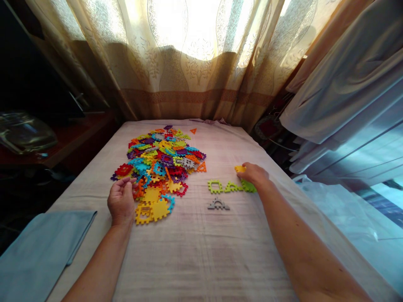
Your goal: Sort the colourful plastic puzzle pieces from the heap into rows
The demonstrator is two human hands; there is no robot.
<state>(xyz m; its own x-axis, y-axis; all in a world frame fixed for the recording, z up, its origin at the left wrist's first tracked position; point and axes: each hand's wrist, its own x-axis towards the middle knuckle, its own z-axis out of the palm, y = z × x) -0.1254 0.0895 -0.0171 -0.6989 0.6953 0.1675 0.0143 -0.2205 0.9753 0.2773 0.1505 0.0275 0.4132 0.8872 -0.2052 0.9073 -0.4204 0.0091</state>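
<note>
A: What does the right hand (254,174) have?

B: It curls loosely over a yellow piece (239,169), fingers bent around it, with the piece poking out at the thumb side. The heel of that hand lies on the end of a short row of green pieces (231,186) laid flat on the cloth (201,251).

A: How do those pieces look?

B: Flat plastic tiles with toothed, notched edges. The leftmost green one is an open square frame, the next looks like an arch, and the last is partly hidden under the hand. Just below the row sits a grey piece (218,205), arched too, apart from the green ones.

A: And the left hand (121,200)?

B: Palm turned inward, fingers half bent, at the near edge of the pile of coloured pieces (160,161). Its fingertips touch an orange tile there; whether they grip it, I cannot tell.

A: Room to move?

B: Plenty of bare cloth in front, between the two forearms. The pile fills the left middle; a lone orange triangle (193,131) lies beyond it near the curtain (189,63). The cloth's right edge runs close behind the right hand, and a folded blue cloth (40,251) overlaps the near left corner
</note>
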